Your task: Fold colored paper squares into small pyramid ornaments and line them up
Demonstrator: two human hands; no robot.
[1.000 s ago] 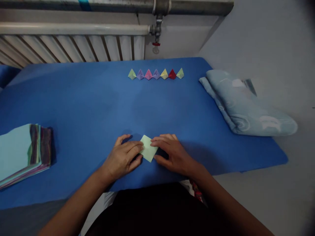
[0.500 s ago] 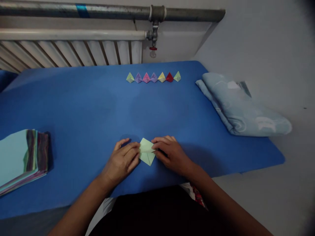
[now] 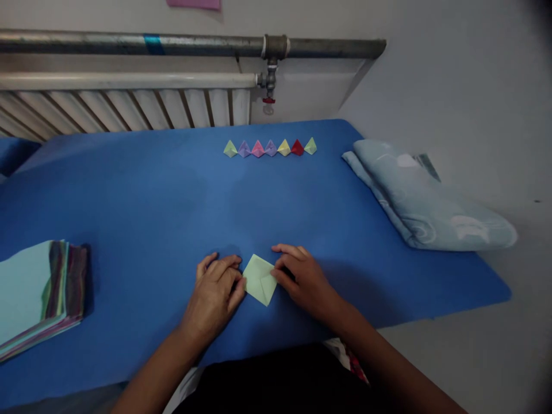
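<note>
A: Where is the pale green folded paper square (image 3: pixel 260 280)?

B: Flat on the smooth blue tabletop (image 3: pixel 172 201), turned cornerwise between the bare left hand (image 3: pixel 214 293) and the bare right hand (image 3: pixel 304 282). I'd guess it lies there so both side corners can be steadied, with the hard surface backing the creases.

A: And the fingers?

B: The left ones are loosely bent, thumb at the paper's left corner. The right ones are half curled, thumb at the right corner, one finger reaching past the sheet. I can't tell whether either hand pinches it or merely presses.

A: Why is the row of small multicoloured kite-shaped folded papers (image 3: pixel 270 148) at the far side?

B: Probably to save them from being knocked.

A: What's hard to make out?

B: The square's underside and inner layers are hidden. The frame cuts off the thick stack of coloured paper sheets (image 3: pixel 26 282) at left, and a flat pink patch (image 3: pixel 194 3) up top, which I can't identify.
</note>
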